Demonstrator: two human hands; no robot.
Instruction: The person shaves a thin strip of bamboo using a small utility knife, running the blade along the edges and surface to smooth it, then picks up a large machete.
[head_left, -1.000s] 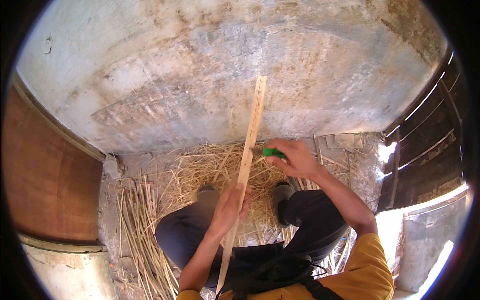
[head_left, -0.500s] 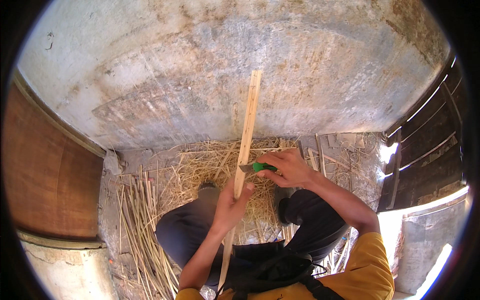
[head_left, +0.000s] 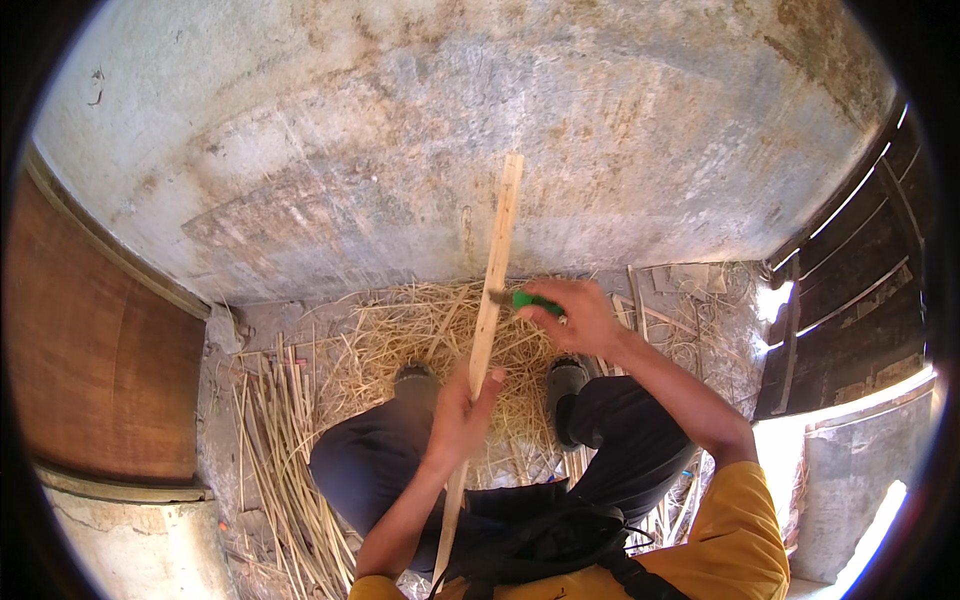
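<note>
A long, pale strip of split bamboo (head_left: 500, 235) slants up from my lap toward the wall. Around its middle, between my knees, my left hand (head_left: 463, 415) is closed. My right hand (head_left: 580, 315) grips a knife (head_left: 535, 302) by its green handle. The short blade lies against the strip's right edge, above my left hand. Part of the handle is hidden by my right fingers. The strip's lower end runs down past my left forearm to my lap.
Curly shavings (head_left: 390, 325) cover the floor between and beyond my shoes. A bundle of thin strips (head_left: 285, 460) lies left of my legs. A stained wall (head_left: 400, 150) rises ahead, a brown wooden panel (head_left: 110, 340) stands left, and dark slatted boards (head_left: 850, 300) are at the right.
My right hand and the knife have moved up along the strip, away from my left hand. The strip's upper end has dipped slightly. My left hand keeps its grip.
</note>
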